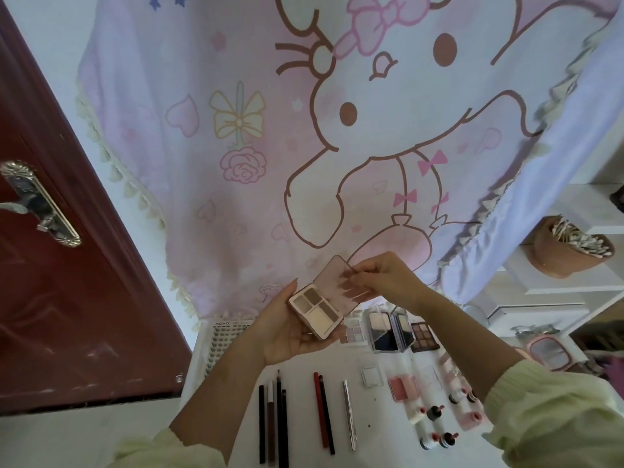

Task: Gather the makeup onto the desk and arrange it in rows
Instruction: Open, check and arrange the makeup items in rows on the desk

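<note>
Head view is showing an open eyeshadow quad (315, 312) being held up above the white table (381, 430). The left hand (287, 332) is cradling the quad's base in its palm, with the fingers curling round its underside. The right hand (385, 280) is pinching the raised pink lid between thumb and fingertips, so both hands are gripping the same quad.

The rest of the makeup is lying on the table, lower in the frame than the quad. Just right of the quad, a row of palettes is sitting: a pastel palette (353, 331), two open compacts (386, 334) and a brown eyeshadow palette (423, 336). Below the quad, nearer the person, four dark pencils (282, 427) are lying side by side. To their right are lying a red and dark pencil pair (323, 410) and then a silver pen (349, 413). Further below and right of the quad, a pink blush compact (401, 388) and a cluster of small lip bottles (435, 425) are lying beside the right forearm.

Behind the quad, a pink cartoon-rabbit blanket (304, 146) is hanging.
</note>
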Demonstrator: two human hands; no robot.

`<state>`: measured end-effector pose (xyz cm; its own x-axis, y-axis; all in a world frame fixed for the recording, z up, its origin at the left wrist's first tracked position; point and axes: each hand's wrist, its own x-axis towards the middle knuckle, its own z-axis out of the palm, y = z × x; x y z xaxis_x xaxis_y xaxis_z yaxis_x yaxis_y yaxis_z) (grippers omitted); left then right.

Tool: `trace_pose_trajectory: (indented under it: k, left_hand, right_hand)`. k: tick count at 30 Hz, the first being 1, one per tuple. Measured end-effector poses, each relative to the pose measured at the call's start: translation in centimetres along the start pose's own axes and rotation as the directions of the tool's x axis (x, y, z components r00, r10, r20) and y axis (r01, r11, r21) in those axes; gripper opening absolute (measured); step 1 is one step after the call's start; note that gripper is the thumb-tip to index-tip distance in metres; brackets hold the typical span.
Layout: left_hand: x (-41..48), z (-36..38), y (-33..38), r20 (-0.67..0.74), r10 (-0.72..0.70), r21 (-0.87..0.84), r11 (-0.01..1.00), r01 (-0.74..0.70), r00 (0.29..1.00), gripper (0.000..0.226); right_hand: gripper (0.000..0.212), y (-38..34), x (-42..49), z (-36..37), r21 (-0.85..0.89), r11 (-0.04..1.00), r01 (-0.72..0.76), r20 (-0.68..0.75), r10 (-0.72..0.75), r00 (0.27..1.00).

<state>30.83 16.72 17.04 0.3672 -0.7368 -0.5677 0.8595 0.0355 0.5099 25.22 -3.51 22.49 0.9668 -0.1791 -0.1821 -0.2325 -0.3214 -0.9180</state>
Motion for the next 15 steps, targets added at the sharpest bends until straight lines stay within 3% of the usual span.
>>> trace_pose_trajectory:
  k: [7,15]
  left_hand:
    - [1.9,0.0,3.4,-0.253,0.123,0.177,0.981,-0.079,0.96,0.056]
    - [6.4,-1.4,0.4,-0.437,0.129,0.105,0.99,-0.092,0.89,0.025]
  right_hand:
    - [0.014,1.5,1.6,-1.0,0.086,0.988,-0.125,-0.105,0.134,0.985]
    - [0.012,8.0,3.7,2.0,0.183,0.916,-0.356,-0.2,0.389,0.899]
